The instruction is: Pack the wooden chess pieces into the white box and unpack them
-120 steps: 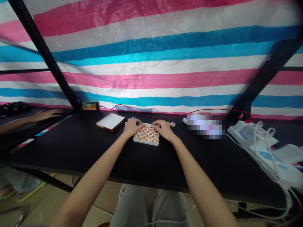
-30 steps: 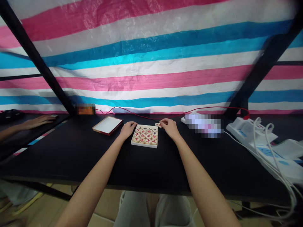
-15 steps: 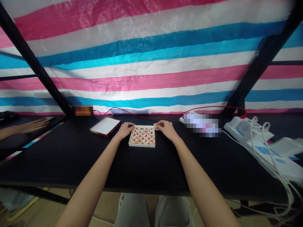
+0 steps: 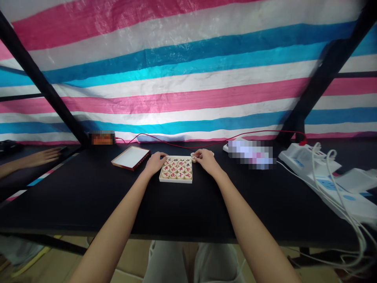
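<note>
One big striped sheet (image 4: 182, 94) hung behind black table (image 4: 182, 212). Box lid (image 4: 131, 157) lay inside-up, left of white box (image 4: 176, 181). Left hand (image 4: 154, 163), loosely bent, thumb at box's far left corner; could not tell if gripping. Right hand (image 4: 207, 161), thumb and fingertips nearly together, touched loose chess piece (image 4: 193, 159) just right of box; could not tell if pinched. Sixteen chess pieces (image 4: 173, 169) filled box.

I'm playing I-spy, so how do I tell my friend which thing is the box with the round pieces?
Look across the black table to the left hand and right hand. Between them sits a square white box. Unlike the lid lying to its left, it's packed with round pieces marked in red and black.
</note>
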### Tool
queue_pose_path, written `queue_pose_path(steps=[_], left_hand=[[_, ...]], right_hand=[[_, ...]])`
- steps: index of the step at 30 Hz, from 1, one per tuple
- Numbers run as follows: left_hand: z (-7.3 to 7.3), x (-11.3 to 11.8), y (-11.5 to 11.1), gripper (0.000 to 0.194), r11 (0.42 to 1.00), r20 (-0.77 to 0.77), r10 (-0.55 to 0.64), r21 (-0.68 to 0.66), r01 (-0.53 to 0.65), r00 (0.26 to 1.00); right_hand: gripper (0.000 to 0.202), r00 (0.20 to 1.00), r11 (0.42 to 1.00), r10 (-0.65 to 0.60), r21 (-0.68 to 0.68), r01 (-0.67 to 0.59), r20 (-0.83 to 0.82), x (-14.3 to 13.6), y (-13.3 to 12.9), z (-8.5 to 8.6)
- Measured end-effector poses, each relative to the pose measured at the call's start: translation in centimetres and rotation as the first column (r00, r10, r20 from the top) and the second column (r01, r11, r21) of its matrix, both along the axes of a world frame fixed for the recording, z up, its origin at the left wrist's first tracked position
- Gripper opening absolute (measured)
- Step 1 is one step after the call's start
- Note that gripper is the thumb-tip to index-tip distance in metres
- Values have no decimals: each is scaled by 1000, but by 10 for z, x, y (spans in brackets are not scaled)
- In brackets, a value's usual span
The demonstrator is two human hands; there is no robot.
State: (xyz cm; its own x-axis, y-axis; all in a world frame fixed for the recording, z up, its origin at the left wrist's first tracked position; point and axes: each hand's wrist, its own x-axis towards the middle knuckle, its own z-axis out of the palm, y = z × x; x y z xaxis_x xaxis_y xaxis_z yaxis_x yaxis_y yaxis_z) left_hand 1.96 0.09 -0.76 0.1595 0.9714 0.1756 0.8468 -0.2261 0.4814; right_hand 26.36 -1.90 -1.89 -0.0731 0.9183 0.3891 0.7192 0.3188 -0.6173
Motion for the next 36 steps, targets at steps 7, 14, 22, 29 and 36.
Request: queue_pose_path(steps=[7,14,22,29,36], left_hand=[[2,2,-4,32,1000,-25,13,0,-13,1000],[0,1,-1,32,1000,-26,2,3,-2,1000],[-3,1,1,32,1000,-28,6,11,-5,1000],[-3,3,0,32,1000,-35,0,12,1,999],[-3,4,-1,32,1000,-47,-11,25,12,999]], right_hand=[[14,999,999,25,-33,-26,-29,0,-3,4],[13,998,999,32,41,-30,-46,-5,-10,15],[21,947,974,226,-42,-222,230,-28,-24,22],[23,939,976,213,-97,-194,269,-32,-23,18],[20,956,975,206,-127,-182,211,-32,-23,18]])
